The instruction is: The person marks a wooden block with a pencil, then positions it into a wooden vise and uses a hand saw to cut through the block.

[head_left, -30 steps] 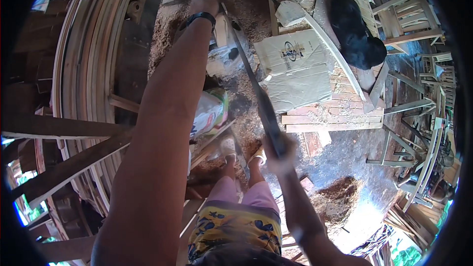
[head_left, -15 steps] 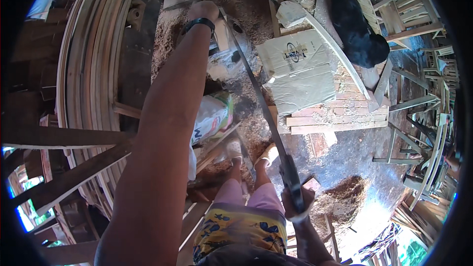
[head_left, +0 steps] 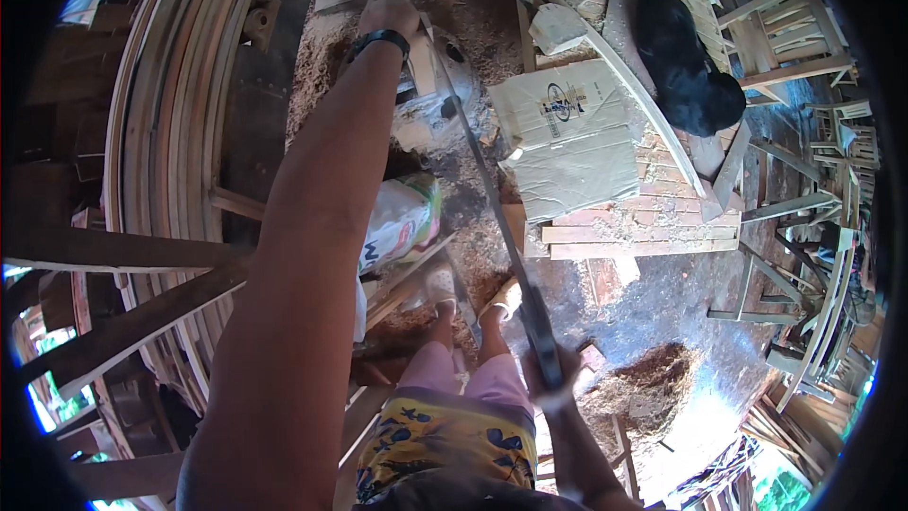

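Note:
In my right hand is the dark handle of a handsaw, its fingers wrapped round it. The long narrow blade appears nearly edge-on and slants away to the far left. At its far end, my left hand, with a dark band at the wrist, is closed over a pale piece of wood; its fingertips are hidden. Beneath that wood is a pale, dusty block. The blade's tip lies close beside my left hand and the wood; whether they touch I cannot tell.
Long boards are stacked at the left. A printed plastic sack lies beside my left forearm. Flattened cardboard covers wooden slats at right, with a rounded black shape beyond. Sawdust is heaped near my right hand.
My right hand and the saw handle have shifted slightly left and farther from me, pushing along the blade's line. My left hand stays over the wood. The whole view has shifted a little.

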A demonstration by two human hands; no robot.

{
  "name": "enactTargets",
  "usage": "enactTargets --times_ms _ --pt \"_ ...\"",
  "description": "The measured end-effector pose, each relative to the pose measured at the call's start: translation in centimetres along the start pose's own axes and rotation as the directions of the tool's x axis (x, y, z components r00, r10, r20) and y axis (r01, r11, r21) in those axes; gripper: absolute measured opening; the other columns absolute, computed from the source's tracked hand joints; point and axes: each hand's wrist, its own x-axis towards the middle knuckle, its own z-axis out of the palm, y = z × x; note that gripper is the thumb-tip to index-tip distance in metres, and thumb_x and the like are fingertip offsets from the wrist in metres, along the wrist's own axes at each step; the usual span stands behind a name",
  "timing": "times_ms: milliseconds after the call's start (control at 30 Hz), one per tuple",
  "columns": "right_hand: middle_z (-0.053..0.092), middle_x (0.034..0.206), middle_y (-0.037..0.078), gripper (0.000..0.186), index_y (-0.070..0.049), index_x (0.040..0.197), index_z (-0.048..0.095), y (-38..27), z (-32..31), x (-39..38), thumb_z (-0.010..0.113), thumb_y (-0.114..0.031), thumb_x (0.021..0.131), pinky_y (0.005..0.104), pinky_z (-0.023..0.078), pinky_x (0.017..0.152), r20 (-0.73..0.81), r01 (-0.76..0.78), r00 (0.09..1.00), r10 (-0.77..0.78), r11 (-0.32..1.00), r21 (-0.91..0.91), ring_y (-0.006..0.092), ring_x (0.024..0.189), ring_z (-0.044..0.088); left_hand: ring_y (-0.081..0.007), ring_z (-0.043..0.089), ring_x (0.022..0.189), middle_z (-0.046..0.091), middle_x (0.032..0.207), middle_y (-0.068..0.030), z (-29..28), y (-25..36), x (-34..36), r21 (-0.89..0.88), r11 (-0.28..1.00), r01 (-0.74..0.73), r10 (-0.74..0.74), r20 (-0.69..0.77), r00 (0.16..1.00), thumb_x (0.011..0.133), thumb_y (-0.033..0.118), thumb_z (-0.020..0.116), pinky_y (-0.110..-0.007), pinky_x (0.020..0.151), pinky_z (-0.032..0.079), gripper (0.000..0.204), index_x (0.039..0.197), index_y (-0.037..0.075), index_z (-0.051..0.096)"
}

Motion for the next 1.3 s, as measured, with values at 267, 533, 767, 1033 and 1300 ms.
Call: enactTargets --times_ms 267,533,767,1033,1300 --pt "0.063 0.062 0.012 0.015 -0.005 0.083 0.066 0.6 10.3 16.9 0.073 -0.018 0.083 0.0385 0.047 0.048 -0.333 0.241 0.919 -0.213 0.969 0.044 0.0252 0.052 0.063 -0.0335 0.062 0.118 0.072 0.113 -0.0172 0.3 0.1 -0.6 -0.183 0.979 0.086 -0.11 -0.124 0.986 0.094 0.026 0.055 -0.043 0.101 0.049 0.03 0.11 0.009 0.075" --pt "0.055 0.058 0.0 0.01 -0.003 0.083 0.064 3.0 6.6 8.6 0.072 -0.008 0.085 0.027 0.041 0.047 -0.042 0.09 0.994 -0.097 0.984 -0.155 0.0079 0.053 0.053 -0.0312 0.061 0.119 0.069 0.124 -0.0097 -1.1 0.5 -0.9 0.193 0.98 -0.05 0.05 0.007 0.999 0.088 0.037 0.07 -0.04 0.097 0.053 0.035 0.113 0.013 0.074" --pt "0.063 0.063 0.013 0.011 -0.001 0.077 0.065 -1.2 1.9 2.1 0.072 -0.01 0.077 0.033 0.048 0.05 -0.048 -0.213 0.973 0.224 0.962 0.173 0.0233 0.053 0.064 -0.035 0.065 0.111 0.071 0.114 -0.0187 0.2 0.0 -0.9 0.109 0.992 -0.066 0.078 -0.112 0.991 0.092 0.022 0.058 -0.046 0.092 0.053 0.026 0.105 0.006 0.074" --pt "0.062 0.063 0.0 0.014 -0.005 0.083 0.066 2.1 12.9 24.4 0.075 -0.016 0.086 0.0286 0.042 0.048 -0.171 0.24 0.962 -0.211 0.956 0.169 0.0075 0.055 0.055 -0.0342 0.064 0.115 0.072 0.117 -0.0119 -0.3 -0.3 -0.6 0.2 0.973 -0.114 0.114 0.016 0.993 0.092 0.042 0.061 -0.041 0.099 0.05 0.036 0.111 0.015 0.075" --pt "0.063 0.063 0.011 0.01 0.001 0.076 0.064 -0.3 -0.8 -2.6 0.071 -0.005 0.075 0.0296 0.049 0.051 -0.05 -0.113 0.992 0.113 0.993 -0.01 0.0196 0.055 0.065 -0.0332 0.061 0.12 0.071 0.117 -0.0132 0.9 -0.2 0.5 0.085 0.996 -0.022 0.019 0.033 0.999 0.086 0.029 0.068 -0.043 0.098 0.051 0.03 0.108 0.01 0.076"
